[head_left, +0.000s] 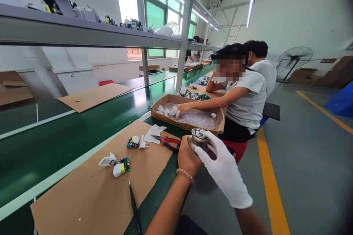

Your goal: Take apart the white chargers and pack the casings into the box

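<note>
My left hand (pixel 189 158), bare with a beaded bracelet, is wrapped round a dark metallic can-like object (pixel 199 140) with a shiny ring-shaped top. My right hand (pixel 224 169), in a white glove, grips the same object from the right, thumb in front and fingers behind. Left of my hands, red-and-black pliers (pixel 168 141) lie at the cardboard's edge. On the cardboard sheet (pixel 91 191) are two small circuit boards (pixel 133 142) (pixel 121 167), white plastic plug parts (pixel 108 159) and a white scrap (pixel 154 133). Black tweezers (pixel 134 205) rest near its front edge.
A person (pixel 242 91) at right reaches into a cardboard tray (pixel 190 126) of white parts just beyond my hands. Another person sits behind. The green bench (pixel 82 147) runs away under a shelf (pixel 82 29) with electronic parts. A fan (pixel 295 60) stands far right.
</note>
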Motion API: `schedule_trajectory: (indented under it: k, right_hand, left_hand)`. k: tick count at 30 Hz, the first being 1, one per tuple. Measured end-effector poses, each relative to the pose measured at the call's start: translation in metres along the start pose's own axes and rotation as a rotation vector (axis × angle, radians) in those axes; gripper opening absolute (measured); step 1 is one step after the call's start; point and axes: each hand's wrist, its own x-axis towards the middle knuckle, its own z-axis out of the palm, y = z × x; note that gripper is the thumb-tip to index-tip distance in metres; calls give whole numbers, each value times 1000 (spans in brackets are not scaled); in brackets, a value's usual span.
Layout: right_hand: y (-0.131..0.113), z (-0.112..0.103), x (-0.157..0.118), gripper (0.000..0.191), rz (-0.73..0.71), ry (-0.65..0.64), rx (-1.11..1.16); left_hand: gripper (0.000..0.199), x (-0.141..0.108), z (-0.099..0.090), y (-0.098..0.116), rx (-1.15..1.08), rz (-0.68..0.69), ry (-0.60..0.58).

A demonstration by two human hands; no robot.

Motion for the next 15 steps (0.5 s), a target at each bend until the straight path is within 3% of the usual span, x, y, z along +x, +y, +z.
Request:
schedule_trajectory:
  k: [3, 5, 6, 10, 11, 13, 15]
  right_hand:
    - [10, -27, 3, 57, 112, -117, 160]
    - [16, -41, 18, 60, 85, -125, 186]
    - [18, -45, 28, 64, 43, -193, 195]
    - [9, -43, 67, 80, -129, -749, 268]
    - [6, -38, 73, 77, -158, -830, 266]
    - [-2, -26, 79, 57, -213, -860, 243]
    - [-7, -13, 76, 31, -242, -768, 193]
  left_hand:
    - [72, 6, -10, -6, -19, 11, -88]
    - [77, 10, -17, -9, -52, 31, -209]
    - [78, 11, -21, -11, -77, 44, -284]
    - [84, 12, -32, -11, -200, 100, -564]
    - [84, 12, -34, -10, -221, 113, -599]
    - [82, 11, -35, -9, -249, 138, -625]
    - [81, 11, -34, -9, -261, 161, -597]
